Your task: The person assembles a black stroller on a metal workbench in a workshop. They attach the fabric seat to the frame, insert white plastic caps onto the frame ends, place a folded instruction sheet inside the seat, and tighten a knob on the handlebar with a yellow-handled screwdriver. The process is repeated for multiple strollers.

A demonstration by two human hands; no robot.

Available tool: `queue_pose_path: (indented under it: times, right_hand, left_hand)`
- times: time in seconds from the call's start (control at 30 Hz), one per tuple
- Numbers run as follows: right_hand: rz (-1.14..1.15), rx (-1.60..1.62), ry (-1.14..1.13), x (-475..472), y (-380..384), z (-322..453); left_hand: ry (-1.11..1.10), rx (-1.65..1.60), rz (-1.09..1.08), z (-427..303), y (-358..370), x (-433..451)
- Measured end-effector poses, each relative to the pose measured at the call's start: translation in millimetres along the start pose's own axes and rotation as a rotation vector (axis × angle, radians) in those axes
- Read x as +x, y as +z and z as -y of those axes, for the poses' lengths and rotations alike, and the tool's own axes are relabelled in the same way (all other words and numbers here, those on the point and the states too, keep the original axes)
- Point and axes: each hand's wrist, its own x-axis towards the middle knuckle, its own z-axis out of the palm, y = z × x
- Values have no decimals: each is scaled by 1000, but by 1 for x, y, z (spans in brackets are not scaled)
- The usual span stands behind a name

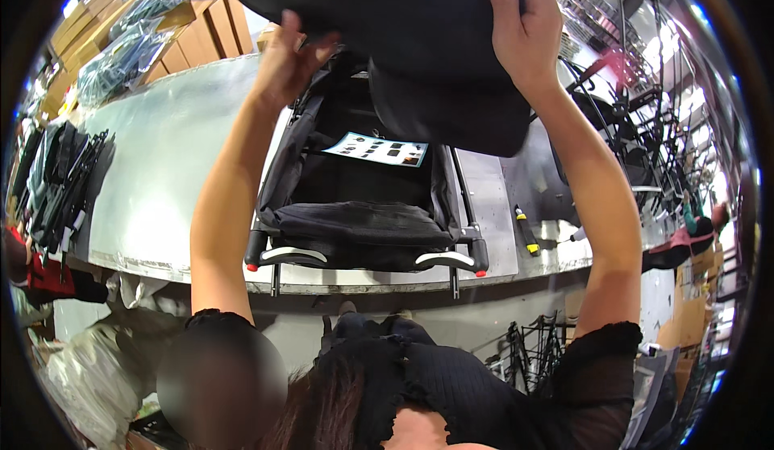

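A large black fabric panel (411, 33) is raised above the workbench, partly out of view at the top. My right hand (526, 39) grips its right side, thumb in front. My left hand (293, 63) is just below its left part, fingers spread; no hold on anything shows. Beneath lies a folding frame with black fabric (363, 223), which looks like a stroller seat, with curved white-and-black parts (447, 259) and red-tipped ends at the near edge. A printed sheet with small pictures (380, 149) lies inside it. The raised fabric hides the frame's far end.
A yellow-and-black tool (527, 231) lies on the metal workbench (163, 166) at right. Folded black frames (60, 190) stand at left, cardboard boxes (175, 57) and plastic-wrapped goods (121, 63) behind. More metal frames (629, 117) and a person (695, 232) are at far right.
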Motion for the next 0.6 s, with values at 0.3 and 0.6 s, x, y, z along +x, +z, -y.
queue_pose_path:
  times: [0.3, 0.6]
  right_hand:
    - [737, 17, 1138, -188, 1, -1]
    - [806, 53, 1016, -236, -17, -5]
  left_hand:
    - [-487, 1361, -275, 21, -52, -111]
    - [-568, 1934, 419, 152, 4, -62]
